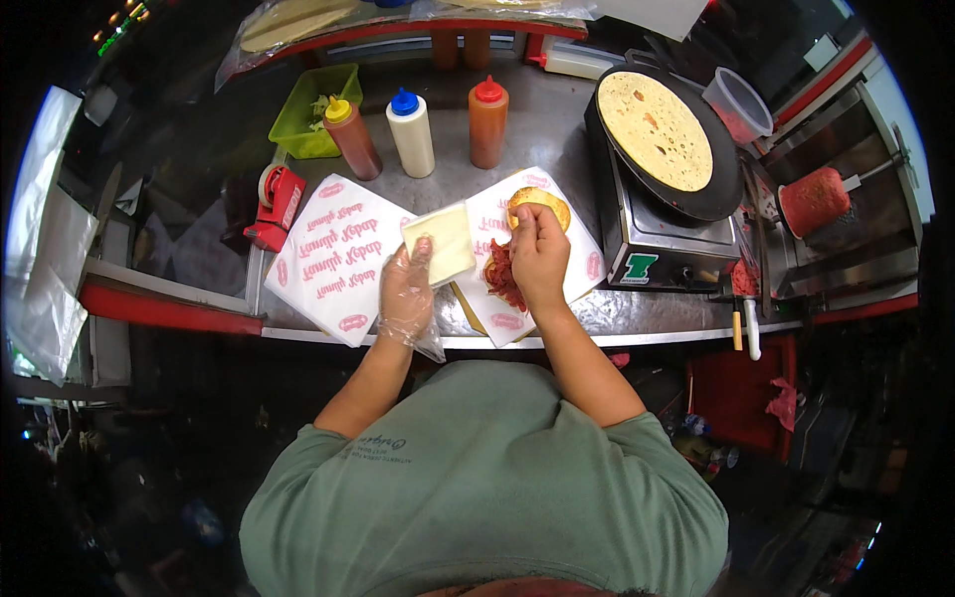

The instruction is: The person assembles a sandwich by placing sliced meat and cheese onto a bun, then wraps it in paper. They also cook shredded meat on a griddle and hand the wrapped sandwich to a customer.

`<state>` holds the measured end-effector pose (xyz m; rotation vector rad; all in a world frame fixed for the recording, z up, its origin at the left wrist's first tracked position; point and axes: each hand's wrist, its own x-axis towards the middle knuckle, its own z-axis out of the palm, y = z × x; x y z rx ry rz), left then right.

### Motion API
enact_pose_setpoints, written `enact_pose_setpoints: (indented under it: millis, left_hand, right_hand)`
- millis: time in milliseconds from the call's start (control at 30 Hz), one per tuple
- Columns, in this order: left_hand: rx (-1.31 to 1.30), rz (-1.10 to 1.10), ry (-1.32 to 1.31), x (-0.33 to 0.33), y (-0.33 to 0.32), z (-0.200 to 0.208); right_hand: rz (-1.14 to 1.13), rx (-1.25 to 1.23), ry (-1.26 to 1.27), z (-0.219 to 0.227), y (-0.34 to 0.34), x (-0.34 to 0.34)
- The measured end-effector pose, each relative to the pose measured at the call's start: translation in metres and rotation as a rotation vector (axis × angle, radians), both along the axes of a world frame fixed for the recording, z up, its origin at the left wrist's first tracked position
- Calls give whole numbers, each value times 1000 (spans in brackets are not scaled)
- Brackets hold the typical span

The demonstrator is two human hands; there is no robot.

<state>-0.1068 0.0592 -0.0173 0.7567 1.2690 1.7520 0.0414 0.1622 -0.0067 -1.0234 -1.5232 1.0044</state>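
My left hand (406, 294), in a clear plastic glove, grips a pale square cheese slice (443, 242) with the thumb on top. Whether it is one slice or a stack, I cannot tell. My bare right hand (539, 261) pinches the near edge of a toasted bun half (555, 206). Just below it, shredded reddish meat (503, 283) lies on another piece of bread, partly covered by that hand. Both bread pieces are over a printed white paper sheet (577, 239). A second printed paper sheet (328, 224) lies to the left, beside my gloved hand.
Three squeeze bottles, yellow-capped (354, 141), blue-capped (412, 134) and red-capped (487, 124), stand behind the papers. A green tub (298, 124) and red tape dispenser (276, 209) sit left. At right, a flatbread (657, 129) rests on a griddle (721, 164), near a meat spit (814, 202) and knives (752, 323).
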Motion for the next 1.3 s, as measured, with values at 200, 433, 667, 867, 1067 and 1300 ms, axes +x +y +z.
enact_pose_setpoints:
  millis: [200,433,667,867,1067,1300]
  left_hand:
    - [-38,14,155,10,-3,11]
    - [33,67,-330,30,-6,18]
    - [-24,-9,-497,7,-1,-2]
    - [-100,52,-217,-2,-1,2]
    - [-193,-60,14,-7,-3,-3]
    - [-60,-12,65,-20,1,-50]
  right_hand:
    - [129,117,-65,9,-37,-1]
    - [342,-458,237,2,-8,17]
    - [762,-918,697,-25,-3,20]
    - [285,-215,193,-28,-31,3]
    - [149,-86,48,-28,-29,-15]
    - [454,-374,108,0,-34,-16]
